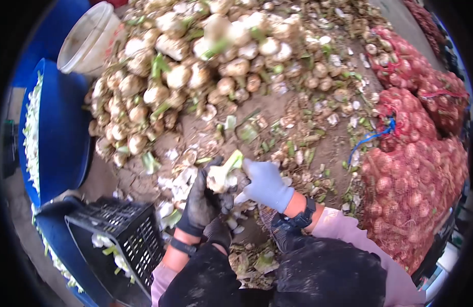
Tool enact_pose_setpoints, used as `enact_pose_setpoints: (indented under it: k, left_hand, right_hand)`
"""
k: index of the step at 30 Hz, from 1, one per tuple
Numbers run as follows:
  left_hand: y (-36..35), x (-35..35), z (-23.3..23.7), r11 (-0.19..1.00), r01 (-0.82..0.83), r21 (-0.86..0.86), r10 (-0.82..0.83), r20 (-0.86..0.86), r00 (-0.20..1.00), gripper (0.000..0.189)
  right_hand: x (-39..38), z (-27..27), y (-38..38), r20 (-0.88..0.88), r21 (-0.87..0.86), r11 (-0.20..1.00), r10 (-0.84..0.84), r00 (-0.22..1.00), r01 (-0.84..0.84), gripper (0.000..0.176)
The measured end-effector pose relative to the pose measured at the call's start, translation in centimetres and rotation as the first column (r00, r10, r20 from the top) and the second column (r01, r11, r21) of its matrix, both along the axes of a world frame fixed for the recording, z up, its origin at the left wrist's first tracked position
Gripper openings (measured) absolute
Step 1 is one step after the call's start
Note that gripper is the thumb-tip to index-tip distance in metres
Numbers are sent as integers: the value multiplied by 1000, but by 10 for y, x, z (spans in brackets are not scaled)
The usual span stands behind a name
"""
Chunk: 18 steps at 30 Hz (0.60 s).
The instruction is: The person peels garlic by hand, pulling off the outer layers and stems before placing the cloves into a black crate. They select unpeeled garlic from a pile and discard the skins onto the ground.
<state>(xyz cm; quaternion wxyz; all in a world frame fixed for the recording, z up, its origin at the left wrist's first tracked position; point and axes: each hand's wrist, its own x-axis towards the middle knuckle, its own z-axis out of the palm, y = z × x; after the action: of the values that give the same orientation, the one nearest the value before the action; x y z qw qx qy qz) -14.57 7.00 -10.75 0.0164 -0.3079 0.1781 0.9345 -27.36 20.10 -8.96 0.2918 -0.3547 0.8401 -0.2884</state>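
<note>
Dusty black trousers (331, 273) are filling the closest bit of the view, knees bent, just below a whitish, roundish garlic-looking bulb with a thick pale-green stem (221, 178). Using that bulb as the landmark for everything, since it's sitting right up between the two hands.

Left hand (203, 197), in a dark grey glove, is coming in from the bulb's left, and its fingers are curling around the bulb and holding it, stem tilting up and to the right. Right hand (267, 187), in a light blue glove, is hovering close on the bulb's right with its fingers partly bent beside the stem; honestly can't tell if they're gripping anything. A black wristwatch (300, 217) is showing on that wrist, below and right of the bulb, with a pale pink sleeve (344, 230) behind it.

Beyond the bulb, a big heap of dirty cream-coloured bulbs (180, 77) is spreading over the brown floor (195, 130), with dry peel and green scraps scattering around. Left of the bulb and nearer the person, a black slatted plastic crate (129, 225) is standing; farther left, a large blue plastic tub (68, 133) is holding white-and-green pieces. Well off to the bulb's right, stuffed red mesh sacks (410, 199) are piling up, a bright blue tie (374, 135) trailing from one.
</note>
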Motion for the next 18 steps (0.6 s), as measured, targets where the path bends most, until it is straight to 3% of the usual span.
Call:
enact_pose_setpoints:
  k: [2,3,4,5,6,7,8,9,10,12,13,14,16,17,18]
  left_hand:
    - [0,-4,6,988,-62,139,54,61,997,71]
    - [1,0,10,988,-66,139,58,59,997,74]
    - [1,3,12,988,-64,140,57,50,997,76]
    - [-1,5,10,998,2,60,7,-152,988,73]
    - [-2,8,11,998,5,60,4,-151,988,73]
    - [-3,9,14,933,190,-306,-214,-49,976,71]
    - [-3,6,18,707,365,-606,-372,120,920,71]
    - [1,8,8,716,273,-643,-279,95,956,70]
    - [-3,15,-2,718,269,-642,-280,88,956,70]
    - [-17,12,1,833,309,-459,-205,263,943,66]
    - [-16,11,7,784,192,-591,-145,126,981,58]
    - [-26,29,-41,651,73,-756,-53,50,997,50]
    - [-21,10,-22,168,149,-974,23,155,988,38]
    - [-18,7,-21,196,106,-975,-6,107,994,34]
    - [-17,4,-18,223,66,-973,-38,59,998,31]
  right_hand:
    - [2,-7,3,-207,-149,985,53,977,-85,23]
    - [6,-16,-1,-193,-156,983,60,979,-91,23]
    - [9,-30,-4,75,-380,920,-66,995,89,24]
    - [9,-36,-7,354,-526,792,-129,926,311,26]
    - [8,-39,-5,354,-525,791,-132,926,314,26]
    - [5,-41,0,497,-441,863,8,868,245,27]
    - [0,-35,0,631,-367,918,126,765,152,27]
    - [-5,-25,-1,668,-98,991,-6,744,96,20]
    - [-5,-21,-4,663,-96,991,-9,749,96,20]
    - [0,-16,-5,695,62,982,-170,698,178,20]
    - [9,-15,0,787,-51,973,-101,609,227,19]
    - [18,-15,5,857,-158,945,-14,515,288,19]
    - [23,-20,10,683,-267,962,154,714,48,22]
    - [27,-16,8,849,-139,966,3,529,217,26]
    - [25,-21,9,850,-140,966,4,528,217,26]
